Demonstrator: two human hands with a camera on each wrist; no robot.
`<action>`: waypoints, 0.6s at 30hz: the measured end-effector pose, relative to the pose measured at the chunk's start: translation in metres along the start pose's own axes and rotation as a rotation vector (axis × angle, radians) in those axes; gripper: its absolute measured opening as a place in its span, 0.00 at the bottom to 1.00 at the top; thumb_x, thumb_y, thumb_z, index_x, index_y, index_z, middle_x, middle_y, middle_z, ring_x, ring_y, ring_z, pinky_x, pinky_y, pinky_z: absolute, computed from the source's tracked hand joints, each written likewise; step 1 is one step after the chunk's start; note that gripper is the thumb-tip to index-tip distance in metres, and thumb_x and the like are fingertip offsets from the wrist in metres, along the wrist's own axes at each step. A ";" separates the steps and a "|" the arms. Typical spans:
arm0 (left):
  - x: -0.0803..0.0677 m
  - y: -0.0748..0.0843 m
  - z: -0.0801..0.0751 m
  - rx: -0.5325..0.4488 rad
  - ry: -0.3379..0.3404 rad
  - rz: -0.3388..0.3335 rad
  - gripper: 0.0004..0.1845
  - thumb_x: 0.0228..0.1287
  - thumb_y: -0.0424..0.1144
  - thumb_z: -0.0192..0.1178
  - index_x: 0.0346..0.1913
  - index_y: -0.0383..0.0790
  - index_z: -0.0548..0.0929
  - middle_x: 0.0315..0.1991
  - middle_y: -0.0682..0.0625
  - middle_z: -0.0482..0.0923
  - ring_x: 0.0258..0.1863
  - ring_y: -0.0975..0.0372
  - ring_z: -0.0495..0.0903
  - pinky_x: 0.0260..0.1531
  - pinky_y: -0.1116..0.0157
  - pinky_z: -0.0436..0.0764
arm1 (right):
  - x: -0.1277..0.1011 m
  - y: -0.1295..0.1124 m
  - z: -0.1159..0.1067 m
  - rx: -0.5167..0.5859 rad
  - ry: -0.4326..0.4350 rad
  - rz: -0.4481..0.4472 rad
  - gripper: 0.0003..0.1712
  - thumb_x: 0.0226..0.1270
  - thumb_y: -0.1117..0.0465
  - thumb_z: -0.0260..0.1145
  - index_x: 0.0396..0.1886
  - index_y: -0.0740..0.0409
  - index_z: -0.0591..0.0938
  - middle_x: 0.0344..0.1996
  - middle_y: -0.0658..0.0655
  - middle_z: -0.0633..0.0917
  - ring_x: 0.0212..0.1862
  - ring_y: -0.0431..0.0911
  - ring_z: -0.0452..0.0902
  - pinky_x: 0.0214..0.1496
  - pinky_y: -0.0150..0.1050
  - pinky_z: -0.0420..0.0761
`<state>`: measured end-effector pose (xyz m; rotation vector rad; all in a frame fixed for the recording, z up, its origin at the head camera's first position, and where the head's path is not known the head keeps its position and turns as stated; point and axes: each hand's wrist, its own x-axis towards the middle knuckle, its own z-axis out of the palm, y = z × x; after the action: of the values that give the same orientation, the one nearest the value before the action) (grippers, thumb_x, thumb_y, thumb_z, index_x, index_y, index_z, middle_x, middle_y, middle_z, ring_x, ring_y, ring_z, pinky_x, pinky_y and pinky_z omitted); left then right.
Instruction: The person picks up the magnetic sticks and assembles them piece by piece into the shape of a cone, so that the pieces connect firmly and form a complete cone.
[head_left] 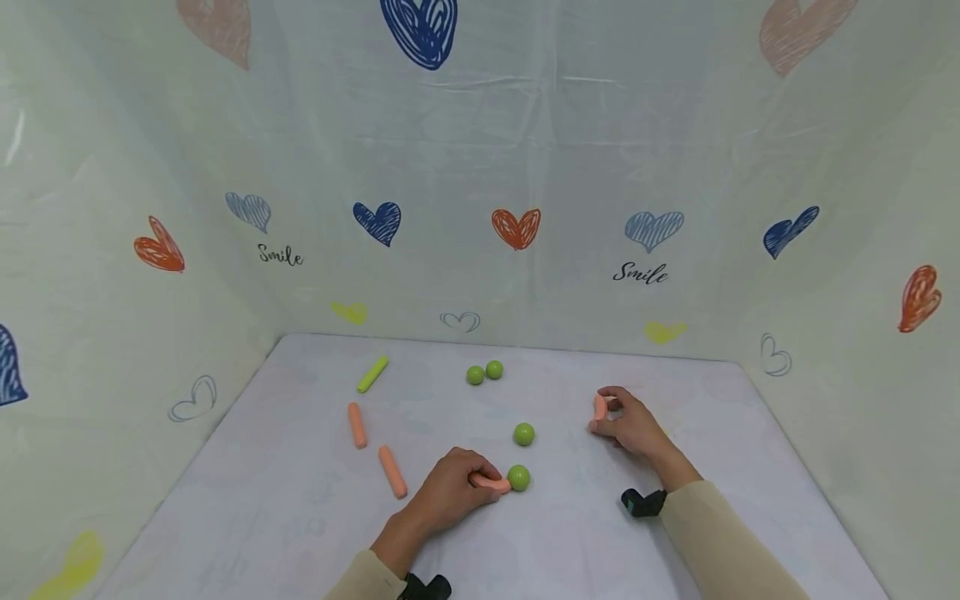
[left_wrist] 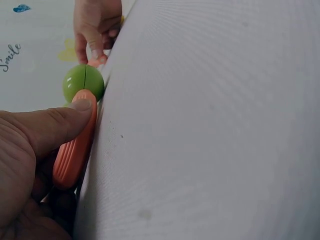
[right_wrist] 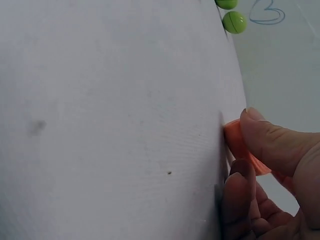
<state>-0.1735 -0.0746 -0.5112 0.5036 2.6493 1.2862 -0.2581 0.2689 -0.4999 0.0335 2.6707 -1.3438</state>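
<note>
My left hand (head_left: pixel 453 492) grips an orange stick (head_left: pixel 489 482) low on the white table, its tip against a green ball (head_left: pixel 518 477). The left wrist view shows my thumb (left_wrist: pixel 55 125) lying along that orange stick (left_wrist: pixel 75 150), which meets the green ball (left_wrist: pixel 83 83). My right hand (head_left: pixel 628 423) pinches another orange stick (head_left: pixel 599 407) held upright near the table's right middle. In the right wrist view its fingers (right_wrist: pixel 272 145) curl round the orange stick (right_wrist: pixel 240 145).
A third green ball (head_left: pixel 523 434) lies between the hands; two green balls (head_left: pixel 484 372) sit at the back. Two orange sticks (head_left: pixel 357 424) (head_left: pixel 392 471) and a yellow-green stick (head_left: pixel 372 373) lie at left. Heart-printed cloth walls (head_left: pixel 517 229) enclose the white table (head_left: pixel 300 517).
</note>
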 end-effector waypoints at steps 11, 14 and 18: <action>0.001 -0.001 0.001 0.018 -0.002 -0.002 0.06 0.64 0.42 0.76 0.42 0.55 0.90 0.42 0.63 0.83 0.45 0.68 0.76 0.44 0.67 0.76 | -0.012 0.001 0.007 -0.012 0.112 -0.091 0.33 0.70 0.63 0.72 0.73 0.55 0.73 0.59 0.67 0.84 0.48 0.48 0.84 0.39 0.35 0.81; 0.001 -0.001 0.001 0.019 -0.001 0.004 0.06 0.64 0.43 0.76 0.42 0.55 0.90 0.42 0.64 0.83 0.45 0.68 0.76 0.44 0.68 0.76 | -0.014 0.001 0.008 0.041 0.129 -0.070 0.29 0.74 0.63 0.69 0.72 0.55 0.74 0.59 0.67 0.84 0.49 0.48 0.84 0.35 0.35 0.82; 0.000 -0.002 0.001 0.020 -0.002 0.012 0.06 0.64 0.42 0.76 0.42 0.55 0.90 0.41 0.64 0.83 0.46 0.68 0.76 0.45 0.67 0.76 | -0.018 -0.001 0.010 0.110 0.147 -0.026 0.26 0.78 0.60 0.67 0.72 0.56 0.75 0.58 0.68 0.84 0.46 0.45 0.84 0.37 0.33 0.84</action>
<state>-0.1741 -0.0751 -0.5130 0.5242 2.6638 1.2636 -0.2395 0.2607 -0.5021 0.1153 2.7199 -1.5526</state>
